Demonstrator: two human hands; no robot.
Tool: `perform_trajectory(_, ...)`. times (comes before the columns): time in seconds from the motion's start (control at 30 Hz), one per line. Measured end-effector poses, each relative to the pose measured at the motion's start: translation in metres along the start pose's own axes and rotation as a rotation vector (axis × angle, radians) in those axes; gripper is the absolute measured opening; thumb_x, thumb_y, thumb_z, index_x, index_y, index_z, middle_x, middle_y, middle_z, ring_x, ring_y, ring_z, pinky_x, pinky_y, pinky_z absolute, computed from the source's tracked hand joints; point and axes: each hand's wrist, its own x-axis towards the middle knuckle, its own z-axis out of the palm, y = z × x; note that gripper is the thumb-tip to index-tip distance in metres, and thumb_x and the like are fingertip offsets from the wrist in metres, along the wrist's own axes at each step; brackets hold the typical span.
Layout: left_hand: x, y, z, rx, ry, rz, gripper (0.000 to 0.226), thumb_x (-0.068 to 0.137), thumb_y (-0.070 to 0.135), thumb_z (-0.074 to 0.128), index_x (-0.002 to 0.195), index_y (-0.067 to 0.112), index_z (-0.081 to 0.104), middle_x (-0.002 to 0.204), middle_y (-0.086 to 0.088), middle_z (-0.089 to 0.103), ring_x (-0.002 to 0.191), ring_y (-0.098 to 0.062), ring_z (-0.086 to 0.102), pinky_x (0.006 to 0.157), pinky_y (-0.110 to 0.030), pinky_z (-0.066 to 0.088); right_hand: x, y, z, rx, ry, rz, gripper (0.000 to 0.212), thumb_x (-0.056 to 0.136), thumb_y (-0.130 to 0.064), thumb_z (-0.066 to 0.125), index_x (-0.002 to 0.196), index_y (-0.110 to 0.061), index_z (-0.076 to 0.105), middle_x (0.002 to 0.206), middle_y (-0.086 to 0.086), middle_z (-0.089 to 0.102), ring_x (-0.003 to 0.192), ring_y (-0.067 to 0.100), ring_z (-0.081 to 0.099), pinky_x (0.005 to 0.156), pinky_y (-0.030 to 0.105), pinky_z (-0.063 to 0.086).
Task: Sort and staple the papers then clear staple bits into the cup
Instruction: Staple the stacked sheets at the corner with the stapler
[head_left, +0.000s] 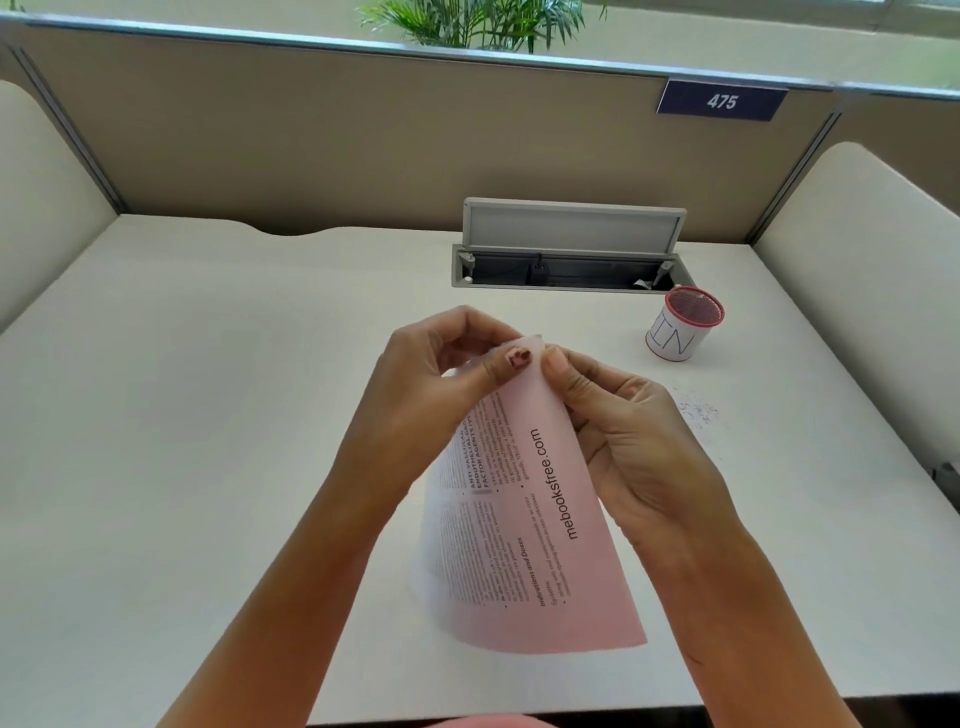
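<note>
A pink printed paper (550, 551), with a white printed sheet under it, is held up off the desk at its top corner. My left hand (447, 374) pinches that corner between thumb and fingers. My right hand (618, 421) pinches the same corner from the right, thumb against the paper. The sheets hang down toward me, curved. A red mesh cup (683, 325) with a white label stands on the desk to the right of my hands. A scatter of small staple bits (698, 410) lies on the desk just in front of the cup.
The white desk (208, 415) has cubicle walls at the back and both sides. An open cable hatch (569, 260) with its lid raised sits at the back, behind the cup. A blue sign reading 475 (722, 101) hangs on the back wall.
</note>
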Motion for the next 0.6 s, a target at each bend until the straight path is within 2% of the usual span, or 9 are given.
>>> perform_trajectory(0.13, 0.001, 0.0, -0.003, -0.098, -0.051, -0.03, 0.018, 0.075, 0.034, 0.064, 0.086, 0.023, 0.07, 0.084, 0.008, 0.072, 0.084, -0.005, 0.066, 0.077, -0.015, 0.051, 0.0, -0.002, 0.001, 0.021, -0.007, 0.019, 0.029, 0.073, -0.013, 0.066, 0.098, 0.002, 0.069, 0.082, 0.018, 0.072, 0.066, 0.023, 0.069, 0.064, 0.034, 0.061)
perform_trajectory(0.23, 0.003, 0.001, -0.006, -0.083, -0.081, -0.071, 0.017, 0.076, 0.037, 0.061, 0.08, 0.023, 0.069, 0.078, 0.01, 0.069, 0.077, 0.0, 0.063, 0.071, -0.008, 0.046, 0.002, -0.004, 0.001, 0.032, -0.011, 0.048, 0.027, 0.072, -0.014, 0.065, 0.095, 0.001, 0.069, 0.082, 0.016, 0.072, 0.067, 0.023, 0.069, 0.069, 0.036, 0.06)
perform_trajectory(0.33, 0.004, 0.005, -0.01, -0.096, -0.123, -0.103, 0.019, 0.077, 0.036, 0.06, 0.079, 0.019, 0.069, 0.078, 0.006, 0.069, 0.077, 0.0, 0.062, 0.072, -0.007, 0.045, 0.003, -0.006, 0.0, 0.048, -0.04, 0.083, 0.033, 0.073, -0.015, 0.064, 0.1, 0.002, 0.069, 0.087, 0.018, 0.073, 0.071, 0.025, 0.07, 0.073, 0.038, 0.059)
perform_trajectory(0.47, 0.006, 0.009, -0.011, -0.142, -0.122, -0.132, 0.018, 0.077, 0.034, 0.061, 0.075, 0.019, 0.07, 0.074, 0.011, 0.069, 0.077, 0.0, 0.061, 0.074, -0.004, 0.044, 0.006, -0.01, 0.002, 0.053, -0.063, 0.118, 0.047, 0.074, -0.017, 0.064, 0.114, 0.006, 0.063, 0.102, 0.022, 0.069, 0.085, 0.029, 0.067, 0.08, 0.039, 0.058)
perform_trajectory(0.53, 0.008, 0.011, -0.012, -0.15, -0.121, -0.151, 0.019, 0.077, 0.035, 0.061, 0.074, 0.019, 0.07, 0.075, 0.01, 0.07, 0.078, 0.001, 0.062, 0.074, -0.003, 0.043, 0.009, -0.012, 0.003, 0.052, -0.072, 0.141, 0.047, 0.074, -0.019, 0.064, 0.113, 0.005, 0.064, 0.103, 0.022, 0.069, 0.088, 0.029, 0.066, 0.083, 0.039, 0.057)
perform_trajectory(0.6, 0.01, 0.014, -0.013, -0.153, -0.127, -0.19, 0.019, 0.077, 0.036, 0.06, 0.072, 0.02, 0.07, 0.077, 0.01, 0.07, 0.078, 0.004, 0.062, 0.075, -0.008, 0.043, 0.011, -0.014, 0.003, 0.045, -0.084, 0.172, 0.038, 0.075, -0.021, 0.063, 0.103, 0.004, 0.07, 0.1, 0.02, 0.07, 0.088, 0.027, 0.068, 0.083, 0.039, 0.057)
